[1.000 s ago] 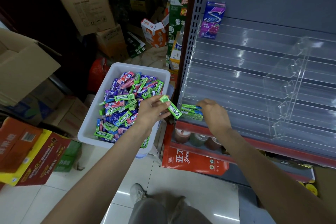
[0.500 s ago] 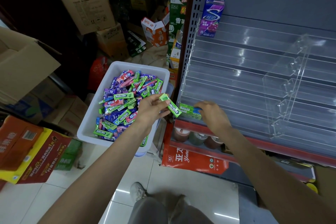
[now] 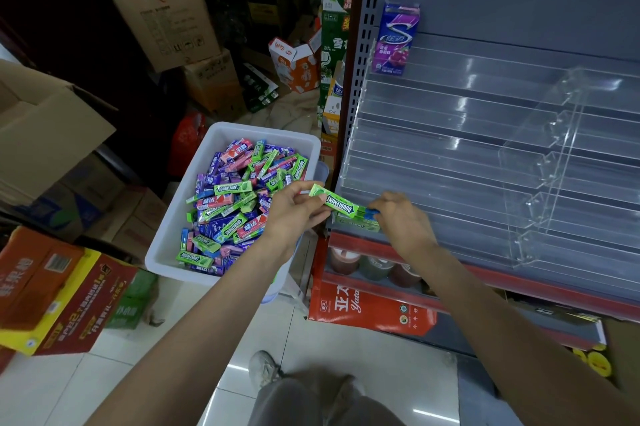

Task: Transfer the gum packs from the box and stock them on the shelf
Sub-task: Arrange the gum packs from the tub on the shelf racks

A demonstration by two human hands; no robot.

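Observation:
A white plastic box [image 3: 180, 218] stands on the left, full of green, purple and pink gum packs [image 3: 239, 200]. My left hand [image 3: 294, 212] pinches a green Doublemint pack [image 3: 334, 203] by its left end, held over the box's right edge. My right hand [image 3: 403, 221] pinches the same pack's right end at the bottom-left corner of the clear tiered shelf [image 3: 450, 155]. Other green packs [image 3: 356, 223] lie stacked in the lowest tier just under it. A purple gum box [image 3: 396, 39] stands in the top tier at the left.
Cardboard cartons [image 3: 152, 0] crowd the floor behind and left of the box. Red and yellow cartons [image 3: 62, 290] lie at lower left. A red shelf rail [image 3: 363, 245] with jars under it runs below the clear tiers. A clear divider [image 3: 540, 162] stands mid-shelf.
My left hand has carried the green pack rightwards to the shelf corner. My right hand has moved left from the stacked packs and taken the pack's other end.

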